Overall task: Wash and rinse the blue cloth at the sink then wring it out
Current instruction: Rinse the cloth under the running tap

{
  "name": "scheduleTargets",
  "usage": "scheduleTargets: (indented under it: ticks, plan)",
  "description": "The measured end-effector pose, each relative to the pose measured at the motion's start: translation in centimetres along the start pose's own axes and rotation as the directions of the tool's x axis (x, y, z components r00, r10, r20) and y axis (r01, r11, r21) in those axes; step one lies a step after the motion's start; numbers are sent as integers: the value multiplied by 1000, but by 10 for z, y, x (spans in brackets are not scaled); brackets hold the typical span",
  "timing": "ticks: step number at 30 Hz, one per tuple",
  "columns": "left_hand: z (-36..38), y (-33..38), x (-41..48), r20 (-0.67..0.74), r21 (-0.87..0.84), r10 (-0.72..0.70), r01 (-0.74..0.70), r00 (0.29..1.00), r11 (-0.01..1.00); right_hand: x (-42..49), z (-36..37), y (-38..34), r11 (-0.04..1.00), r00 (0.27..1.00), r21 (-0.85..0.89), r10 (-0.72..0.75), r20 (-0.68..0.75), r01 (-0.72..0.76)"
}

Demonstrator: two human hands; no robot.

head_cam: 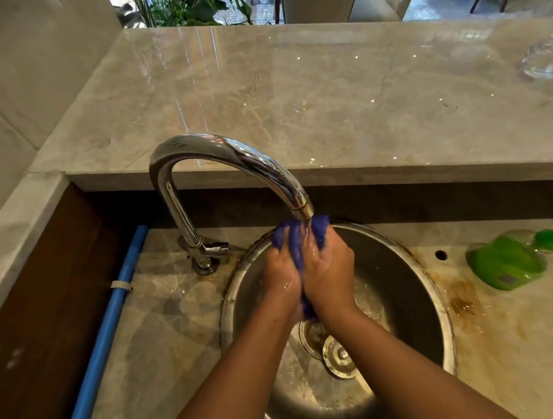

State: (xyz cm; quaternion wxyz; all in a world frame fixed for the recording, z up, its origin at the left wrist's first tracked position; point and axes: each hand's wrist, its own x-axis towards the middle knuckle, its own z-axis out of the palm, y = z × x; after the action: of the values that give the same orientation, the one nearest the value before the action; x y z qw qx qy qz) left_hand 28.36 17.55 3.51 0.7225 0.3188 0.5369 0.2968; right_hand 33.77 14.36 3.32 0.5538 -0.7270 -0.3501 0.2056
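Blue cloth (295, 241) is bunched between both hands, right under the tap (229, 166) spout, over the back part of the sink (411, 283).

Head view:
- Left hand (280, 272) grip: clenched on the cloth's left side, fingers curled in, skin wet.
- Right hand (328, 272) grip: clenched on the cloth's right side, pressed against the left hand.
- Cloth sticks out above the knuckles in two lumps and a short tail shows below the heels of the hands, above the drain (312, 338).
- Spout end sits just above the cloth, touching or near it; cannot tell which. Water flow not clearly visible, though both hands are glossy wet.
- Sink is round steel, wet. Loose strainer (338, 357) lies tilted just beside the drain hole.
- Tap base stands on the worktop (164, 325) left of the sink rim, small side valve near the base.
- Blue pipe (103, 335) runs along the worktop's left edge, clipped partway.
- Green bottle (515, 259) lies on its side on the worktop right of the sink, well apart from the hands. Brown stains between it and the rim.
- Raised marble ledge (290, 97) behind the tap; clear glass (545, 58) on it at far right.
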Motion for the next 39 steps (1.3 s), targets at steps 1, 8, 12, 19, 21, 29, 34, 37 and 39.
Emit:
scheduleTargets:
  ticks: [1,8,12,19,21,29,34,37,39]
  plan:
    - [-1,-4,-3,0,-19,-11,11,1000,1000,4,-1,6,998,998,-9,64,-2,-64]
    - [-27,6,-9,57,222,139,-148,989,964,21,-12,27,916,927,153,352,132,-370]
    - [-41,11,-1,-34,120,135,-131,990,984,12,-30,15,857,923,345,347,165,-383]
    - [-15,0,-7,-48,8,53,-52,997,999,-24,-19,-7,996,990,87,25,139,-37]
    - [-9,1,-9,-9,-29,37,-37,999,999,-24,-10,-7,993,991,-101,-49,125,61]
    - [-20,-4,-14,227,111,127,-155,966,982,20,-7,25,946,938,-79,324,121,-316]
    - [-31,17,-5,70,130,126,-135,990,982,3,-23,12,938,961,209,271,62,-278]
    - [-24,20,-5,6,120,45,-46,999,992,-19,-30,-7,974,988,204,75,136,-102]
    - [-13,18,-9,-21,86,-14,16,1000,996,-29,-24,-17,988,985,147,15,174,-41]
